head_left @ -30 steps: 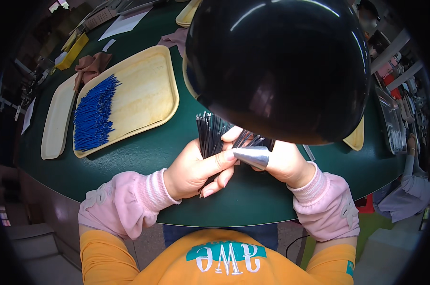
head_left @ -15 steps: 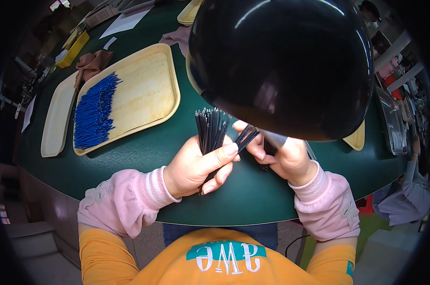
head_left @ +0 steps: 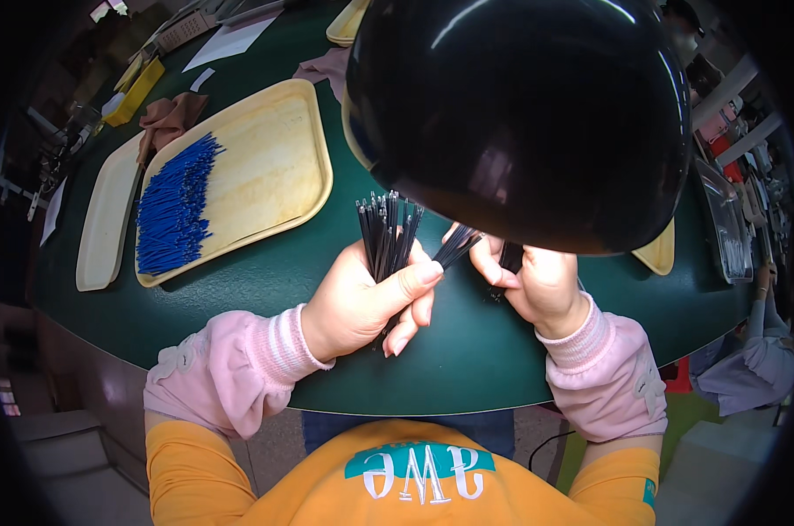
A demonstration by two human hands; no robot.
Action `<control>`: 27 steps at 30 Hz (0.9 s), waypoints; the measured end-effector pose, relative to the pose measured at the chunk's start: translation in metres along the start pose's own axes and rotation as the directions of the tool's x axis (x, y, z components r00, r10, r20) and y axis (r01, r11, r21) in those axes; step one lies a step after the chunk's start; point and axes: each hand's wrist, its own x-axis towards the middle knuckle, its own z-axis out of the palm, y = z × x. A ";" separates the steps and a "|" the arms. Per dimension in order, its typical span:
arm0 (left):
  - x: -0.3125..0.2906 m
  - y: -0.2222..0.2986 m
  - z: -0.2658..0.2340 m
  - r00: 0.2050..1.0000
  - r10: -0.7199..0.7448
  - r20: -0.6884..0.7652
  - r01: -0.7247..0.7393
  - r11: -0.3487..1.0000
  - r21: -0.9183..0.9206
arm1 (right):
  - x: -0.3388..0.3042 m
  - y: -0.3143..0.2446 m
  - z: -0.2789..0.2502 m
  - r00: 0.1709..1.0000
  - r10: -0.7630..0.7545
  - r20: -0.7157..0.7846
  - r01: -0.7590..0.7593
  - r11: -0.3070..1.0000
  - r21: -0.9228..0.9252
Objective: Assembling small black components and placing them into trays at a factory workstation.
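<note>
My left hand (head_left: pixel 362 302) is closed around a bundle of short black wires (head_left: pixel 384 235) with bare silvery tips, standing nearly upright. Between its thumb and fingers a smaller cluster of black wires (head_left: pixel 455 246) fans off to the right. My right hand (head_left: pixel 541 285) is closed on another small group of black wires (head_left: pixel 511 257), its fingertips close to that fanned cluster. A glossy black dome-shaped lamp shade (head_left: pixel 519 123) hangs over both hands and hides part of the right fingers.
At left, a cream tray (head_left: pixel 274 167) carries a pile of blue wires (head_left: pixel 178 206). Beside it lie a narrow tray (head_left: pixel 103 223) and a brown cloth (head_left: pixel 170 117). A yellow bin (head_left: pixel 138 92) stands farther back. A clear box (head_left: pixel 726 223) sits at the right edge of the green table (head_left: pixel 432 368).
My left hand and its bundle have tilted and shifted slightly left. The right hand has turned a little, and the black wires in it now show below the lamp shade.
</note>
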 end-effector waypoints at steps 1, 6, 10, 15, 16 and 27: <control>0.000 0.000 0.000 1.000 0.022 -0.006 -0.022 1.000 0.020 | 0.000 0.000 0.003 1.000 0.000 -0.001 0.000 1.000 0.001; -0.001 -0.001 -0.002 0.998 0.064 0.009 -0.064 0.998 0.029 | -0.001 0.002 0.008 0.997 -0.055 -0.052 0.041 0.971 -0.236; -0.001 -0.003 -0.003 0.998 0.066 0.002 -0.066 0.998 0.004 | 0.001 0.004 0.003 0.997 -0.062 -0.043 0.060 0.996 -0.063; -0.001 -0.003 -0.002 0.998 0.065 -0.014 -0.065 0.998 0.004 | -0.001 0.007 0.005 0.999 -0.044 -0.010 0.043 0.998 -0.051; -0.002 -0.004 -0.002 0.998 0.065 -0.014 -0.065 0.998 0.011 | -0.001 0.006 0.006 0.999 -0.044 -0.003 0.044 0.997 -0.061; -0.001 -0.010 0.002 0.998 0.038 -0.054 -0.035 0.997 0.065 | -0.002 -0.001 0.021 0.975 0.222 -0.024 -0.223 0.967 -0.122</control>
